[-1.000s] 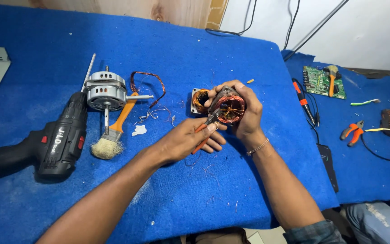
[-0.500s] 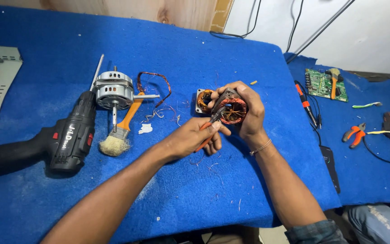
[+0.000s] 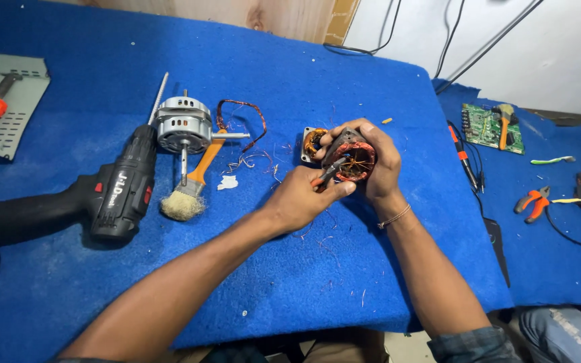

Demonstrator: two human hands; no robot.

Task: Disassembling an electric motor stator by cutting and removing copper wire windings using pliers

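Copper-wound stator (image 3: pixel 352 158) gripped in right hand (image 3: pixel 378 161) fingers; left hand (image 3: pixel 304 198) fingers clasp orange-handled pliers (image 3: pixel 327 173).

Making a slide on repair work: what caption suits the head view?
Right hand cradles a copper-wound motor stator while the left hand works small pliers into it, over a blue cloth.

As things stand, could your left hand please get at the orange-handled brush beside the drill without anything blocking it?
Probably not at once: the left hand is gripping small pliers against the stator. The blue cloth between it and the brush looks open.
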